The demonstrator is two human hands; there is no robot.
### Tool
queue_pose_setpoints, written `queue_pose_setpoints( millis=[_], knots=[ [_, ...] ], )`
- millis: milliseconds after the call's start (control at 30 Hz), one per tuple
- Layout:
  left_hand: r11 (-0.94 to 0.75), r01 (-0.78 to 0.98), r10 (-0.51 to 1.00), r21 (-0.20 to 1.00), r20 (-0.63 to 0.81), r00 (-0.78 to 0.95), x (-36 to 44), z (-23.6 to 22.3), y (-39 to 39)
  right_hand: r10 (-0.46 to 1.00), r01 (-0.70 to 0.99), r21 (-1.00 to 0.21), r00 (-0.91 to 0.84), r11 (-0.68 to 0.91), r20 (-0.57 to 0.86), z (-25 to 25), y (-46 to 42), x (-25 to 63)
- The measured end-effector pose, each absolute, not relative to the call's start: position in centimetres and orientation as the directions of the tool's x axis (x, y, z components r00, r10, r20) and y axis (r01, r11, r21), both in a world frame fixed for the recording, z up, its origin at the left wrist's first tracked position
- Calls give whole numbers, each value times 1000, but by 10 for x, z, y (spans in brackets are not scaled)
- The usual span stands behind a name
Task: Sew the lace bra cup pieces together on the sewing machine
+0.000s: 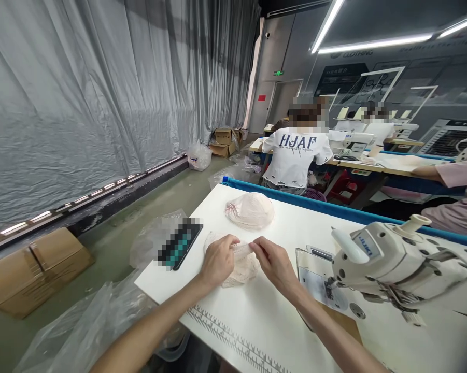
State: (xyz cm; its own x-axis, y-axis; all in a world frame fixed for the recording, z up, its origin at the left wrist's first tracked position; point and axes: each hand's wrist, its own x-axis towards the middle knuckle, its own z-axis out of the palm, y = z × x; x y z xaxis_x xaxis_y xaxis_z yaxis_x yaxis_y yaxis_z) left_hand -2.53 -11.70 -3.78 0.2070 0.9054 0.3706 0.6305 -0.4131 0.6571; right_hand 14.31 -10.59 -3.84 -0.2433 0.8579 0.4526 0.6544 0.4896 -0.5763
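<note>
A pale, lacy fabric piece (239,272) hangs between my two hands just above the white table (272,316). My left hand (220,259) has its fingers curled closed on the left side of the fabric. With thumb and forefinger pinched, my right hand (271,258) grips the upper right edge of the same piece. Just beyond them lies a rounded stack of pale cup-shaped fabric pieces (252,210) with reddish marks on its left side. To the right of my right hand stands a white sewing machine (396,264), its needle area apart from the fabric.
A phone (184,243), partly blurred out, lies at the table's left edge. A printed ruler (233,336) runs along the front edge. Plastic bags (101,321) and a cardboard box (34,269) are on the floor at left. A person in a white shirt (297,155) sits ahead.
</note>
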Motion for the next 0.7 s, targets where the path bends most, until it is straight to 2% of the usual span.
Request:
queue_pose_setpoints(
  millis=[67, 167, 233, 367, 467, 567, 633, 700],
  knots=[
    [-398, 613, 913, 682, 356, 197, -25, -35, -116, 862, 633, -602, -239, 487, 446, -38, -104, 140],
    [-424, 688, 900, 589, 357, 249, -22, -37, -120, 866, 612, -624, -238, 486, 440, -39, -108, 140],
    [-470, 729, 881, 498, 310, 357, -20, -39, -126, 865, 617, -619, -237, 486, 443, -39, -113, 145],
    [-594, 702, 790, 394, 119, 601, -22, -34, -131, 875, 659, -607, -171, 443, 453, -41, -108, 160],
    [-657, 630, 707, 415, 46, 706, -26, -16, -113, 883, 666, -637, -72, 389, 464, -42, -78, 169],
    [-655, 574, 720, 491, 175, 672, -21, 7, -70, 879, 643, -694, 66, 325, 473, -46, -33, 178],
    [-633, 650, 772, 420, 294, 563, -13, 16, -33, 867, 624, -736, 181, 264, 464, -52, -5, 186],
    [-608, 692, 794, 389, 332, 510, 0, 18, 1, 856, 600, -773, 272, 206, 440, -59, 15, 195]
  ],
)
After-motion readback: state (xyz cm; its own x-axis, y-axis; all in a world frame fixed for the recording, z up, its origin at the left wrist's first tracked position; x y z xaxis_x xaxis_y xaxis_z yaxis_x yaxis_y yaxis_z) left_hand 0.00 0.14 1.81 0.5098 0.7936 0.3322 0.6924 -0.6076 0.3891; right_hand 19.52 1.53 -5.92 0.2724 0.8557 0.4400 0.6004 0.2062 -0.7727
